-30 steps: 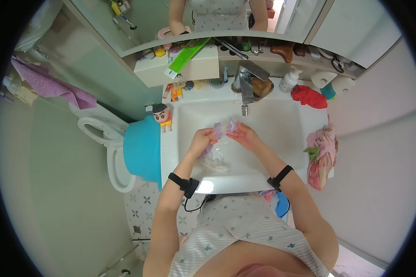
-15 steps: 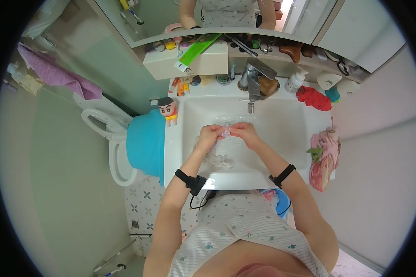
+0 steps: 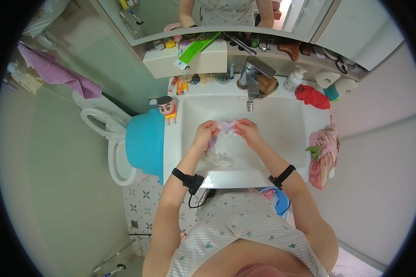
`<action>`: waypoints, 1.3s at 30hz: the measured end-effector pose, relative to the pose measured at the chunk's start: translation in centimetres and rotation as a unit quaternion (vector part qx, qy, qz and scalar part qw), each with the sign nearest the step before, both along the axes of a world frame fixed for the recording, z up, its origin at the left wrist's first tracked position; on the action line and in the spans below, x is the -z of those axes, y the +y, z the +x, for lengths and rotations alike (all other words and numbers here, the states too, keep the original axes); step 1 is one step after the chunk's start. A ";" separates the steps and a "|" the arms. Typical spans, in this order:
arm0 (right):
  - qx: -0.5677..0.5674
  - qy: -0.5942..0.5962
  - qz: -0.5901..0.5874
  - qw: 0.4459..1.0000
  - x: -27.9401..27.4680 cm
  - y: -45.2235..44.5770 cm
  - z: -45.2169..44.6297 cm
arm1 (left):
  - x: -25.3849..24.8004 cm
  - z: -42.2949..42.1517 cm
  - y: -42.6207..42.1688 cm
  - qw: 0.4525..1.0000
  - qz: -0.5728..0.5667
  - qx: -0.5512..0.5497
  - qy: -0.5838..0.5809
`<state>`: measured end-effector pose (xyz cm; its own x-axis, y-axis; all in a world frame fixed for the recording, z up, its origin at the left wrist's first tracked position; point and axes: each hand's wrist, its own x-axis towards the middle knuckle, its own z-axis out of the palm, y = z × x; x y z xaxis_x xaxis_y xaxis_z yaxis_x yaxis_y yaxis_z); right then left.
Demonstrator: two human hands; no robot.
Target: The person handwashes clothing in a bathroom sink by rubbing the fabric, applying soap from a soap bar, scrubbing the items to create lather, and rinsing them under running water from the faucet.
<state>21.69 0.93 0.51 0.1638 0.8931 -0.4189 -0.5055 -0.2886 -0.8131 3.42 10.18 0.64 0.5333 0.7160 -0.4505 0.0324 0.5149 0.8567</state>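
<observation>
I saw the left hand (image 3: 205,135) pinching one end of the lilac cloth (image 3: 226,124) | right hand (image 3: 248,134) pinched another | cloth spanned between, near-left of the tap (image 3: 251,87) | white cloth (image 3: 218,159) lay farther from it

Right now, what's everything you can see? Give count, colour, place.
Lilac cloth: one, pale purple, between both hands
Crumpled cloth: one, whitish, in sink
Sink: one, white, centre
Faucet: one, silver, sink's back
Pump bottle: one, white, right of faucet
Bunched cloth: one, red, sink's back-right
Laundry: one pile, mostly pink, sink's right
Toy figure: one, red and yellow, sink's left
Tub: one, blue, left of sink
Toilet: one, white, left of tub
Bucket: one, blue, below sink
Towel: one, purple, hanging far left
Mirror: one, reflective, top
Shelf items: many, mixed, top
Forearm straps: two, black, worn
Left hand, right hand: one each, bare, gripping lilac cloth
</observation>
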 end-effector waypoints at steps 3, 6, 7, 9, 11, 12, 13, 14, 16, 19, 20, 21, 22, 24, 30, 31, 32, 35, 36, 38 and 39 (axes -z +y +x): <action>0.064 0.179 0.030 0.981 0.1 0.0 -0.8 | 0.4 0.3 -0.3 0.975 -0.133 -0.080 -0.162; 0.083 0.331 0.033 0.939 -0.2 0.4 -1.6 | 0.5 1.1 -0.6 0.932 -0.239 -0.101 -0.254; 0.080 0.393 0.036 0.915 -0.2 0.5 -1.6 | 0.8 1.4 -0.5 0.932 -0.239 -0.101 -0.254; 0.048 0.413 0.048 0.908 -0.6 0.7 -1.4 | 1.3 1.9 -0.2 0.922 -0.232 -0.061 -0.305; 0.017 0.432 0.060 0.900 -1.4 0.9 -1.6 | 1.9 2.5 0.3 0.914 -0.235 -0.094 -0.317; 0.043 0.313 0.027 0.948 -1.6 1.0 -1.8 | 1.4 2.7 0.4 0.905 -0.237 -0.127 -0.328; 0.068 0.188 -0.007 0.980 -1.8 1.1 -1.9 | 1.1 2.8 0.2 0.905 -0.237 -0.127 -0.328; 0.068 0.188 -0.007 0.980 -1.7 1.4 -1.7 | 0.7 2.9 0.0 0.914 -0.229 -0.105 -0.317; 0.095 -0.037 -0.092 0.991 -1.2 2.2 -1.1 | -0.3 2.9 -0.5 0.924 -0.221 -0.080 -0.302; 0.119 -0.203 -0.020 0.972 -0.4 2.1 -1.5 | -0.3 2.8 -0.6 0.959 -0.165 -0.039 -0.228; 0.121 -0.203 -0.022 0.971 -0.1 1.9 -1.6 | 0.3 2.9 -0.2 0.993 -0.043 -0.032 -0.102; 0.116 -0.062 -0.017 0.991 0.5 1.9 -1.8 | 0.5 2.9 -0.1 0.996 0.081 -0.025 0.027; 0.108 0.080 -0.011 0.991 0.9 2.0 -1.9 | 0.6 3.0 -0.1 0.996 0.081 -0.028 0.027; 0.147 0.122 -0.010 0.982 0.5 2.4 -3.0 | 0.9 3.3 -0.3 0.962 0.224 -0.107 0.112; 0.111 -0.281 -0.059 0.951 3.2 1.8 -2.2 | 3.4 4.6 -0.9 0.987 0.089 -0.098 0.088; 0.101 -0.348 -0.063 0.930 3.5 1.7 -2.0 | 3.5 4.7 -0.7 0.987 0.090 -0.097 0.087; 0.093 -0.414 -0.070 0.903 3.9 1.6 -1.9 | 3.5 4.6 -0.6 0.993 0.040 -0.094 0.066; 0.204 -0.646 -0.004 0.736 5.4 1.4 -1.2 | 3.5 3.7 0.1 0.997 -0.030 -0.047 0.044; 0.173 -0.567 -0.012 0.805 7.7 1.6 -0.2 | 3.2 3.4 0.2 0.998 -0.049 -0.003 0.045; 0.138 -0.482 -0.017 0.865 7.5 2.1 0.1 | 3.0 3.9 -0.9 0.987 0.094 0.003 0.132; 0.140 -0.385 -0.007 0.912 5.1 1.9 -0.6 | 3.0 3.9 -1.6 0.949 0.231 0.009 0.216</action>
